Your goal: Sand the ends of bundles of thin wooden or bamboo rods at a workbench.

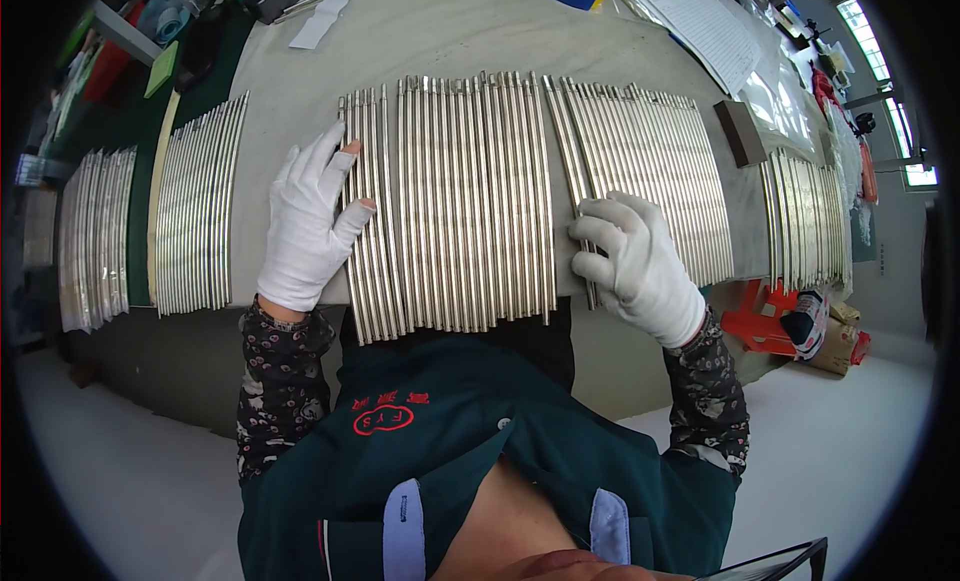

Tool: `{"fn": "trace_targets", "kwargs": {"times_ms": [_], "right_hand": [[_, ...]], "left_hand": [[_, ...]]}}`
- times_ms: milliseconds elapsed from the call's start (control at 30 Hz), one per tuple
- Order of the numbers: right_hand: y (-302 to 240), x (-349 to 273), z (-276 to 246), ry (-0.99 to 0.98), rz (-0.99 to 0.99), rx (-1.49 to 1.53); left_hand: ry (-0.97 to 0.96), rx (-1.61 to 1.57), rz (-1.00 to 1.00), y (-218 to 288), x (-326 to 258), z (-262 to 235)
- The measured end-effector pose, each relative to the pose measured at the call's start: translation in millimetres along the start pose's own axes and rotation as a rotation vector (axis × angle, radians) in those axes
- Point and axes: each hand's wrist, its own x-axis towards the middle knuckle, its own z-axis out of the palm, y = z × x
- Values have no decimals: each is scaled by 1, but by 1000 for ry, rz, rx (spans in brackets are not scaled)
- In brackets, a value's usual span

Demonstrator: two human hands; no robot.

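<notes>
Slim, shiny metal rods lie side by side on the grey table in front of me. My left hand (pixel 305 216), in a white glove with bare thumb and finger tips, rests open along the left edge of a small group of rods (pixel 372 271). A wide middle group of rods (pixel 475 201) lies between my hands. My right hand (pixel 640 266), also gloved, has its fingers curled around a metal rod (pixel 566 146) at the left edge of the right-hand group of rods (pixel 660 181). Its fingertips partly hide that rod.
More rods (pixel 203 211) lie at the left, beside a clear-wrapped bundle (pixel 97 236). Another rod bundle (pixel 805 221) is at the far right, near a dark block (pixel 738 134). Printed paper (pixel 700 31) lies at the back right. A red stool (pixel 757 321) stands below the table edge.
</notes>
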Motion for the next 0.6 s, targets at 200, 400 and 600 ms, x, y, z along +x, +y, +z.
{"fn": "trace_targets", "kwargs": {"times_ms": [200,400,600], "right_hand": [[-4,10,1,-59,3,8],[-3,20,0,-55,-43,11],[-6,30,-1,-63,-66,24]], "left_hand": [[16,30,-16,0,-2,2],[13,27,-5,0,-2,1],[12,25,-6,1,-2,1]]}}
